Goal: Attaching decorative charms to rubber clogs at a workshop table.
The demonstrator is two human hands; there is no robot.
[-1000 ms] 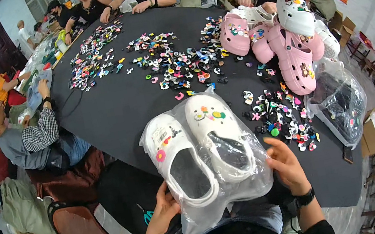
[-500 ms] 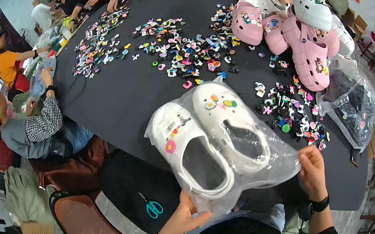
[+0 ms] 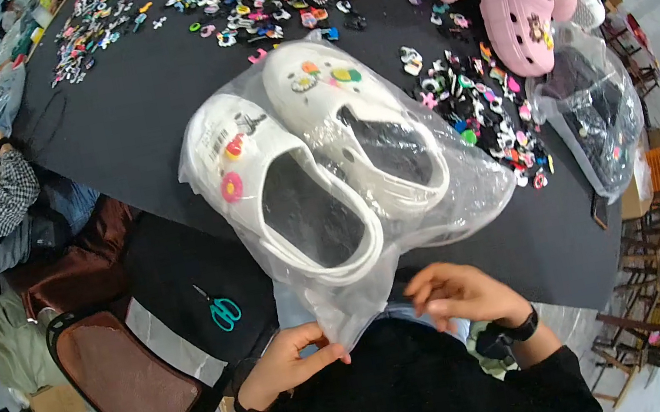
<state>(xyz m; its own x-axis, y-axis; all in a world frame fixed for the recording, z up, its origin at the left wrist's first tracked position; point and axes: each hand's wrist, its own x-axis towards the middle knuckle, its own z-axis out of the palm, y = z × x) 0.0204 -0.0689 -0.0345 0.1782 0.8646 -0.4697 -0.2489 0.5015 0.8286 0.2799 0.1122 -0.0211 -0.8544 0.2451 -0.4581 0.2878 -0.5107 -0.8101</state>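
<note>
The clear plastic bag (image 3: pixel 469 190) lies over the near edge of the black table (image 3: pixel 525 260) (whether its full weight rests there, I cannot tell), in front of both hands. The left hand (image 3: pixel 287 363) pinches the bag's nearest corner between thumb and fingers. The right hand (image 3: pixel 469 292) is apart from it, fingers loosely curled and holding nothing, just beyond the bag's lower edge.

Inside sits a pair of white clogs, toes toward the table's far edge. The left clog (image 3: pixel 237 152) bears a barcode label, a pink flower and smaller charms; the right clog (image 3: pixel 309 86) has a daisy, an orange charm and a green-and-yellow one.

Half a second ago the right hand gripped the bag's right corner; now that corner spreads free, toward the loose charms (image 3: pixel 476 109).
</note>
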